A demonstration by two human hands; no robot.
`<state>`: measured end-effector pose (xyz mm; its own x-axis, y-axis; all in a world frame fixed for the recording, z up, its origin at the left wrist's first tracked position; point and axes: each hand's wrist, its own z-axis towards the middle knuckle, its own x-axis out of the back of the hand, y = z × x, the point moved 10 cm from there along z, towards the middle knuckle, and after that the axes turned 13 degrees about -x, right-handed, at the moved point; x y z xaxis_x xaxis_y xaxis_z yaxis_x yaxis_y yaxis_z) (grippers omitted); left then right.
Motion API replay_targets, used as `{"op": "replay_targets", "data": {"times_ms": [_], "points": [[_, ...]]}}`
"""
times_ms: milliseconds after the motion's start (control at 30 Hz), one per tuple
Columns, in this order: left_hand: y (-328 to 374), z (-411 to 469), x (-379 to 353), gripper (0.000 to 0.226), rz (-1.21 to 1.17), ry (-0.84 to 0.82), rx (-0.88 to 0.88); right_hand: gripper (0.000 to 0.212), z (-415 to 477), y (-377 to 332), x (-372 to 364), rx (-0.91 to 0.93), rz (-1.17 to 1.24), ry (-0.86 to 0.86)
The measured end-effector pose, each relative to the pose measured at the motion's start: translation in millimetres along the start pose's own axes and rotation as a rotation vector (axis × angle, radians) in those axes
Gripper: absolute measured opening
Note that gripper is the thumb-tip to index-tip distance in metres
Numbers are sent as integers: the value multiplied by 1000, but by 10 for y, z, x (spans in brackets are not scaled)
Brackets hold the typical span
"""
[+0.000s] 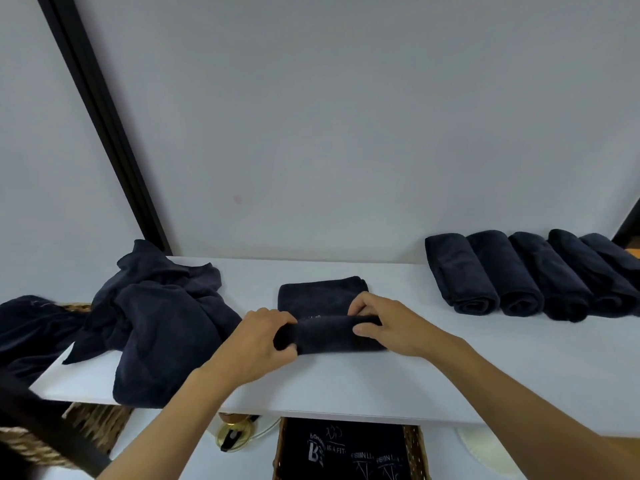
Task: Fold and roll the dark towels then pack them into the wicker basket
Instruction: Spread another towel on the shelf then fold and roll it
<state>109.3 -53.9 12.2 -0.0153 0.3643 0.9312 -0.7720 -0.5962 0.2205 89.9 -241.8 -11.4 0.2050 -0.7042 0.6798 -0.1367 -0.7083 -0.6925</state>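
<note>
A folded dark towel (320,293) lies in the middle of the white shelf (485,368), its near end rolled into a tube (329,336). My left hand (259,344) grips the tube's left end. My right hand (391,323) holds its right end, fingers curled over the top. Several rolled dark towels (519,275) sit in a row at the back right. A heap of loose dark towels (156,313) lies at the left. Below the shelf's front edge, a wicker basket (414,452) holds dark towels with white print.
A second wicker basket (93,424) stands at the lower left, with a dark towel (31,327) draped over it. A gold round object (233,434) and a pale disc (485,452) lie under the shelf. The white wall runs close behind; a black post (104,123) stands at the left.
</note>
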Motion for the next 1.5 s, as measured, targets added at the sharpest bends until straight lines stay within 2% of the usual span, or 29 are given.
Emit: {"op": "replay_targets", "data": {"times_ms": [100,200,267,367,467,533,633,700,767,800,867,933,1000,1067,1133,1200,1267,1300,1400,1500], "points": [[-54,74,-23,23,-122,-99,44,7,8,-17,70,-6,-7,40],[-199,78,-95,28,-180,-163,109,11,-70,-202,192,177,-232,345],[-276,74,-150,31,-197,-186,157,21,-185,-290,89,321,-408,442],[-315,105,-202,34,-235,-214,225,39,-188,-218,-62,328,-502,405],[-355,121,-235,37,-259,-281,269,27,-135,-239,27,256,-422,393],[-387,95,-270,32,-288,-338,268,18,-73,-223,67,197,-300,304],[-452,131,-178,19,-370,-228,313,12,117,-90,95,51,-142,129],[-413,231,15,14,-238,-31,278,12,258,-32,142,-40,-72,89],[-163,315,218,13,56,143,109,12,361,-26,183,-76,-48,86],[-14,324,215,18,177,168,1,12,393,-41,200,-73,-53,95],[99,286,53,42,345,85,-102,10,417,-90,231,-42,-98,149],[34,245,-68,56,416,48,-111,8,370,-207,262,43,-261,301],[-32,272,-92,52,389,33,-93,16,216,-399,198,239,-454,495],[-127,358,-99,43,294,18,-51,21,103,-428,32,384,-554,554],[-254,447,-136,33,181,-41,17,40,135,-338,-50,380,-577,518],[-346,543,-167,22,138,-123,65,48,246,-297,-35,313,-570,453],[-384,621,-155,23,172,-185,83,45,379,-312,45,262,-548,405],[-389,652,-144,30,209,-191,75,44,441,-337,85,244,-553,384],[-294,696,-88,52,317,-95,-7,38,641,-308,187,170,-548,295],[-291,731,-115,46,295,-67,-12,29,825,-275,265,82,-433,165]]}}
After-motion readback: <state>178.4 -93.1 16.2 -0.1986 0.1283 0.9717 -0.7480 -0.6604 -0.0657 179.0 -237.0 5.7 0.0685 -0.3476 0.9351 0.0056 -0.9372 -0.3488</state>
